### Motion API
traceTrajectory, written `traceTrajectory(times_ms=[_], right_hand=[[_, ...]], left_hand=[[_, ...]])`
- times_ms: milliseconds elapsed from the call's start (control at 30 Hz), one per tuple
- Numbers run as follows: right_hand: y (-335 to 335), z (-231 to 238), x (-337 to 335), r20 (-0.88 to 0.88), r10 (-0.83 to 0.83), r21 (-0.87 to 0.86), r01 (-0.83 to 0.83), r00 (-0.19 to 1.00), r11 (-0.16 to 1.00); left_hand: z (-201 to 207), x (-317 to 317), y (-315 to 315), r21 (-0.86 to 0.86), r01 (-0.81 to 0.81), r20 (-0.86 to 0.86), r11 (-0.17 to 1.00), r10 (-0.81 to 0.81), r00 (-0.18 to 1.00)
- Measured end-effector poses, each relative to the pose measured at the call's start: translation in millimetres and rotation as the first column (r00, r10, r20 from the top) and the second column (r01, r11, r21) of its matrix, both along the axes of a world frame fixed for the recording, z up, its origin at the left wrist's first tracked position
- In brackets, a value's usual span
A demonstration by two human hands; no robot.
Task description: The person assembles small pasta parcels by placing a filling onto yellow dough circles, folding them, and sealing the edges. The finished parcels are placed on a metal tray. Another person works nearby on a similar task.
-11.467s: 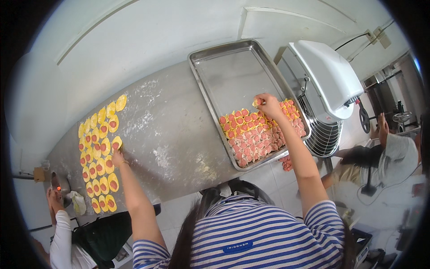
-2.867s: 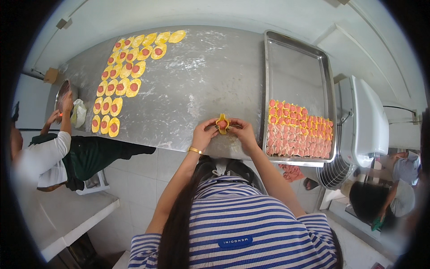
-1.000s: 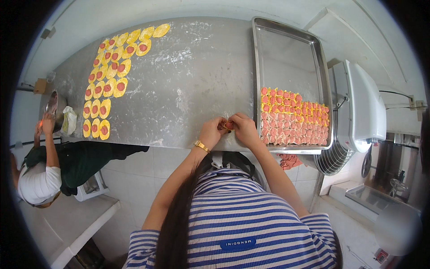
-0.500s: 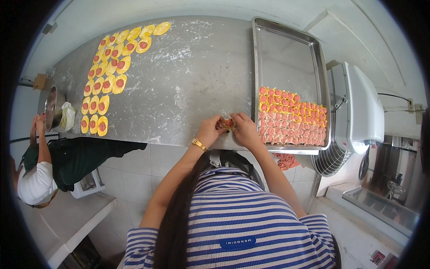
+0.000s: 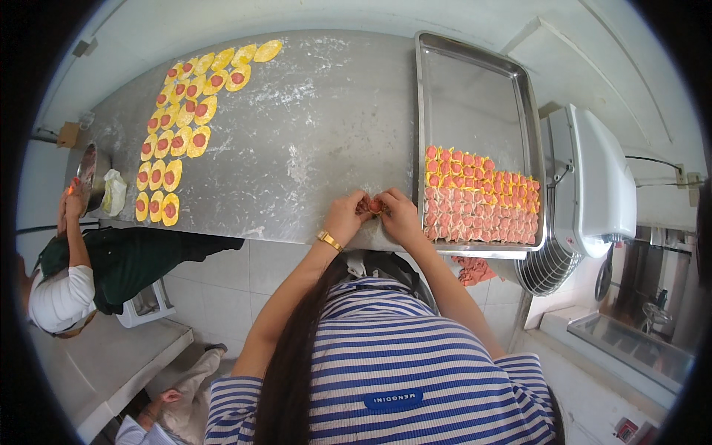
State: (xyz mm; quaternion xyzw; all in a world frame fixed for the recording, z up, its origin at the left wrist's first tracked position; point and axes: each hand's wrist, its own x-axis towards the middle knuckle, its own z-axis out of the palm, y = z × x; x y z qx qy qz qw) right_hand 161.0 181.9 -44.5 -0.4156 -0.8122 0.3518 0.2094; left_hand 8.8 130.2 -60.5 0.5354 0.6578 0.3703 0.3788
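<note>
Over the near edge of the steel table, my left hand [image 5: 345,220] and my right hand [image 5: 400,216] pinch one open-topped dumpling [image 5: 375,205] between them. Pink filling shows at its top; the fingers hide most of its wrapper. Close beside my right hand lies a big metal tray [image 5: 475,96]. Its near half holds tight rows of finished dumplings [image 5: 482,196], some with yellow wrappers and some paler. Far off to the left, flat yellow wrappers [image 5: 199,141] lie in rows, most with a dab of pink filling in the middle.
Flour dusts the steel table [image 5: 311,126]. At the left end a co-worker [image 5: 67,293] holds something orange by a metal bowl [image 5: 90,174], near a white bag [image 5: 113,191]. Another person [image 5: 189,404] shows at lower left. A white machine [image 5: 589,178] stands right of the tray.
My fingers have drawn closer around the dumpling, with little shift of my hands. The co-worker's hands now show something orange, and another person has come into view at lower left.
</note>
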Motion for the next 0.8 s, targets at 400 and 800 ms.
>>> traceTrajectory(times_ms=[400,800], right_hand=[[1.2,0.8,-0.6,0.017,0.033,0.138,-0.035,0.999,0.99],[102.2,35.7,85.8,-0.207,-0.153,-0.056,0.145,0.966,0.988]], left_hand=[[0.9,4.1,-6.9,-0.041,-0.013,0.017,0.999,0.014,1.0],[10.9,-6.1,-17.3,-0.05,-0.134,0.156,0.99,0.14,0.978]])
